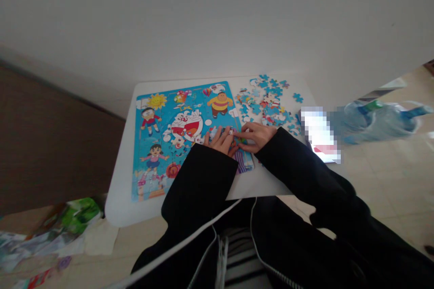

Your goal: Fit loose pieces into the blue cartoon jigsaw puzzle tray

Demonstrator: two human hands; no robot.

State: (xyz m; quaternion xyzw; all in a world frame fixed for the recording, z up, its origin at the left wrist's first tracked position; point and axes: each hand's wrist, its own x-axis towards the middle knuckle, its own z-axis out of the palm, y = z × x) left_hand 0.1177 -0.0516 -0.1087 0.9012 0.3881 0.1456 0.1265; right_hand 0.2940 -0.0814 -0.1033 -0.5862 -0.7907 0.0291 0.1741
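Most of the blue cartoon jigsaw board (176, 140) looks filled; both hands' fingers (226, 134) press together on a piece at its right edge (grip unclear), loose blue pieces (271, 99) beyond them.

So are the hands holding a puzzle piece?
Cannot tell. Both the left hand and right hand rest flat on the puzzle, fingertips together at one spot; any piece there is hidden.

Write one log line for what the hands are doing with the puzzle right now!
left hand: flat on puzzle board | right hand: fingertips on board's right edge | loose pieces: heaped right of board | table: white
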